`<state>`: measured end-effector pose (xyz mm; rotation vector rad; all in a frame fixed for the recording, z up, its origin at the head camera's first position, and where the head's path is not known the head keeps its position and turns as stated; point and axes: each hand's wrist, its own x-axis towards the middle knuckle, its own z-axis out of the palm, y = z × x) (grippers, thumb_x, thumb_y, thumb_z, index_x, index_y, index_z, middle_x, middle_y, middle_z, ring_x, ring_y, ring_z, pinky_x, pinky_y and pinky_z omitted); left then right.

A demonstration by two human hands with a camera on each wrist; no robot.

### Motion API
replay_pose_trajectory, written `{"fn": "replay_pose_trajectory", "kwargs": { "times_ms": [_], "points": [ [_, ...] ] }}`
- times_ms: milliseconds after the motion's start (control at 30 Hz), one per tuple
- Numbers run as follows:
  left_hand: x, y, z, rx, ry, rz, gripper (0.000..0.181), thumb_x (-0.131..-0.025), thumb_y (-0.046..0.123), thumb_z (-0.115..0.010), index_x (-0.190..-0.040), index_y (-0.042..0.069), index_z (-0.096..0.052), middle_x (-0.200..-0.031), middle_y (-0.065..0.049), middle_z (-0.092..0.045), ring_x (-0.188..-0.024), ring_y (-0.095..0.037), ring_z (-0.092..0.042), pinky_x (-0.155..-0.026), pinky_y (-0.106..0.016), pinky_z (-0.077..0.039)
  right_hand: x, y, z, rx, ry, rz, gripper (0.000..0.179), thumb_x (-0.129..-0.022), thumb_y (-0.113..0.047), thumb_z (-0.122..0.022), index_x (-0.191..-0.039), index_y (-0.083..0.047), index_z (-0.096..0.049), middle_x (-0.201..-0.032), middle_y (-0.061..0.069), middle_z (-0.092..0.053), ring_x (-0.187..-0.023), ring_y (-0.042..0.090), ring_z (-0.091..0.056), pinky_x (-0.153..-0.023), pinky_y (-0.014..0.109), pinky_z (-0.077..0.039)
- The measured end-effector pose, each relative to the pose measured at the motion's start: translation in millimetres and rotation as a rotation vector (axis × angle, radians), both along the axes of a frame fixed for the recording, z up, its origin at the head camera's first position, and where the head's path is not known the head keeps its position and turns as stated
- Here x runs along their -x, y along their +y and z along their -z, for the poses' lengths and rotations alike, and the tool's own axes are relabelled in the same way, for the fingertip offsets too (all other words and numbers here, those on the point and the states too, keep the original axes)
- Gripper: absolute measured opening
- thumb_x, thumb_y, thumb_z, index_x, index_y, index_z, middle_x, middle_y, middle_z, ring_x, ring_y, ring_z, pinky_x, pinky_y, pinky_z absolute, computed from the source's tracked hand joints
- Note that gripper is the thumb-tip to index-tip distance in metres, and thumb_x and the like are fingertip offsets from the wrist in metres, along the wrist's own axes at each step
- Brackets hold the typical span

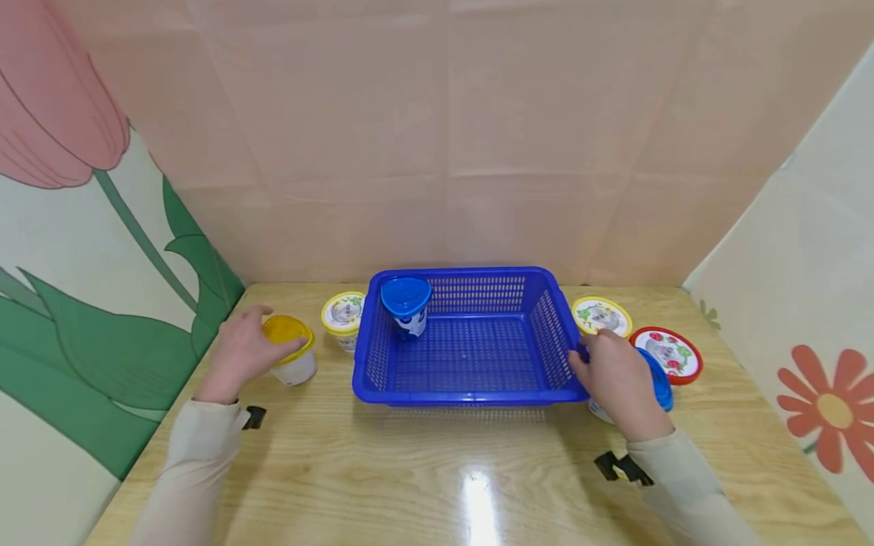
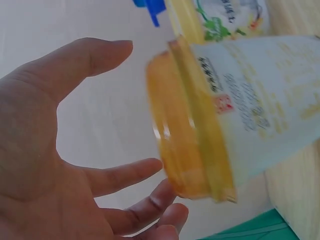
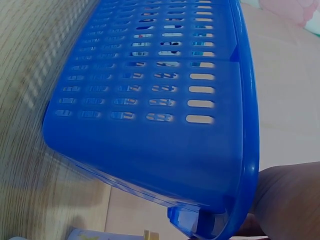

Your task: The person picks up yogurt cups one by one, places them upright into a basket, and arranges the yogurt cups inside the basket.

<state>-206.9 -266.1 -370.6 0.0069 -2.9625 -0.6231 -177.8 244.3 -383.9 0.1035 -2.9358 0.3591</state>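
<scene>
My left hand [image 1: 249, 349] hovers over a white cup with a yellow-orange lid [image 1: 288, 337], at the left of the table. In the left wrist view its thumb and fingers are spread around the lid [image 2: 175, 125], with a gap on the thumb side. My right hand [image 1: 617, 383] grips the right rim of a blue plastic basket [image 1: 471, 396]. The right wrist view shows the slotted basket wall [image 3: 150, 145], with part of the hand behind the rim. Inside the basket, at its left end, stands a cup with a blue lid [image 1: 407, 296].
Left of the basket is a tub with a yellow-rimmed lid [image 1: 344, 312]. At the right sit another yellow-rimmed tub [image 1: 601, 315], a red-rimmed tub [image 1: 668, 355] and a blue-lidded cup [image 1: 658, 383] partly hidden by my right hand. Cloth-covered walls [image 1: 444, 152] enclose the wooden table [image 1: 382, 470].
</scene>
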Motion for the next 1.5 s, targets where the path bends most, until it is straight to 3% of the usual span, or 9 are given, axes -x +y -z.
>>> {"fn": "replay_pose_trajectory", "kwargs": {
  "times_ms": [233, 433, 700, 1500],
  "points": [
    [3.1, -8.2, 8.0, -0.014, -0.034, -0.024, 0.095, -0.082, 0.054, -0.074, -0.141, -0.011, -0.04, -0.132, -0.04, -0.042, -0.109, -0.051, -0.037, -0.079, -0.052, -0.036, -0.7, -1, 0.1, -0.003, 0.007, 0.005, 0.034, -0.092, -0.021, -0.071, -0.104, 0.011, -0.07, -0.089, 0.023, -0.064, -0.071, 0.029, -0.06, -0.065, 0.051, -0.055],
    [6.5, -12.9, 12.9, -0.024, -0.067, -0.028, 0.098, -0.082, 0.057, -0.073, -0.142, -0.012, -0.039, -0.134, -0.04, -0.04, -0.113, -0.051, -0.039, -0.084, -0.056, -0.039, -1.0, -1, 0.0, -0.004, 0.02, -0.002, 0.033, -0.092, -0.02, -0.071, -0.104, 0.011, -0.07, -0.088, 0.023, -0.064, -0.07, 0.029, -0.06, -0.064, 0.051, -0.055],
    [9.1, -14.2, 18.4, -0.032, -0.093, -0.03, 0.098, -0.081, 0.059, -0.073, -0.139, -0.014, -0.041, -0.124, -0.037, -0.043, -0.103, -0.044, -0.045, -0.076, -0.047, -0.044, -0.7, 0, -0.3, -0.004, 0.029, -0.004, 0.034, -0.091, -0.02, -0.071, -0.105, 0.011, -0.07, -0.09, 0.024, -0.064, -0.071, 0.03, -0.061, -0.064, 0.051, -0.055],
    [9.5, -14.4, 19.2, -0.05, -0.069, -0.013, 0.097, -0.081, 0.055, -0.076, -0.135, -0.018, -0.043, -0.119, -0.035, -0.047, -0.105, -0.043, -0.041, -0.078, -0.047, -0.042, -0.8, 0, -0.1, -0.012, 0.03, -0.003, 0.034, -0.091, -0.02, -0.071, -0.105, 0.011, -0.071, -0.09, 0.024, -0.065, -0.071, 0.031, -0.062, -0.064, 0.051, -0.054]
  ]
}}
